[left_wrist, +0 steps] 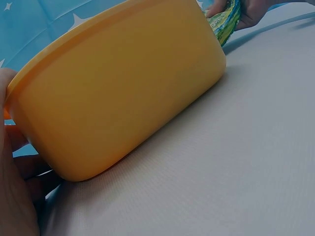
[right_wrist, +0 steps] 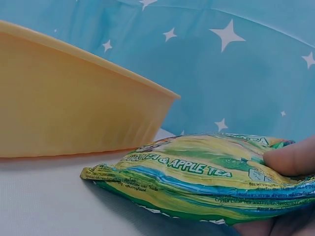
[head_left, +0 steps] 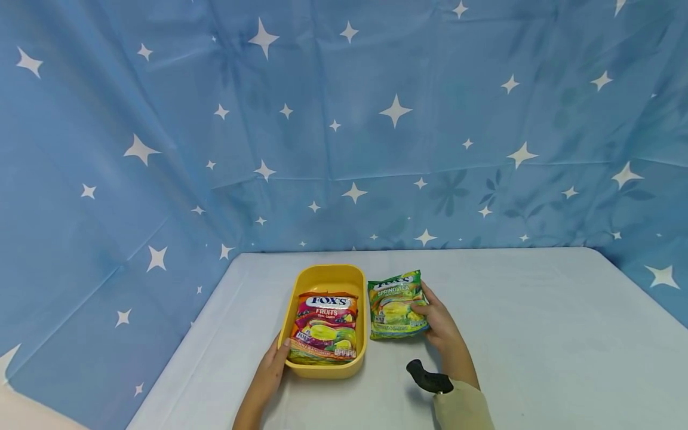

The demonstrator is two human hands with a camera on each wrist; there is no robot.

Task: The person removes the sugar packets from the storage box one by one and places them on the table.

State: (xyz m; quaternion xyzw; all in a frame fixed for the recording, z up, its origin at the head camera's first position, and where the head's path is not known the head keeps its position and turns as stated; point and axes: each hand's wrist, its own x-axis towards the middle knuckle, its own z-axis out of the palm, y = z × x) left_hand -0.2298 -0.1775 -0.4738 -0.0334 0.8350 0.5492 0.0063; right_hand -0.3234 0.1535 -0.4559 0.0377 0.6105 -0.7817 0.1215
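Note:
A yellow plastic tub sits on the white table, with a red and purple bag of fruit candy lying inside it. My left hand grips the tub's near left corner, thumb over the rim and fingers along the outer wall, as the left wrist view also shows. Just right of the tub, my right hand pinches the right edge of a green bag of spring tea candy. In the right wrist view the green bag is held between thumb and fingers, beside the tub wall.
The white table stretches to the right and in front. A blue curtain with white stars hangs behind and to the left. A black curved piece sticks out from the right wrist by a beige sleeve.

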